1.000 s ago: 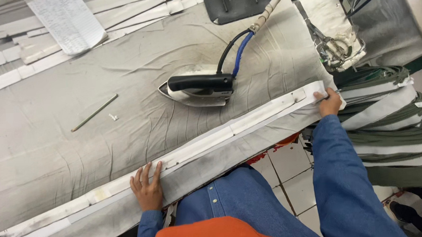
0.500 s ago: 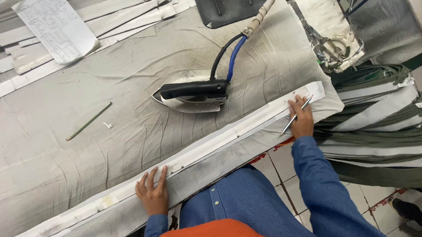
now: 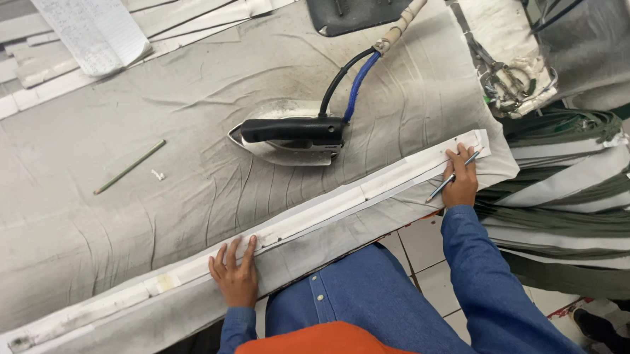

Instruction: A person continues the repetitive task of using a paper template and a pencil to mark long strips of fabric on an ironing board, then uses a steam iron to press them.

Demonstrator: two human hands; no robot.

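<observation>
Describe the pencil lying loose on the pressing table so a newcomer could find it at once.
Start at the grey cloth-covered table and find the iron near its middle. To the iron's left lies a thin green pencil, slanted, beside a tiny white scrap. Unlike the pencil in the right hand, nobody holds it.

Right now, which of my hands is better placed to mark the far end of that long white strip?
Probably the right hand: it holds a pen right at the end of the long white strip. The left hand lies flat on the strip's middle, pinning it, far from that end.
</observation>
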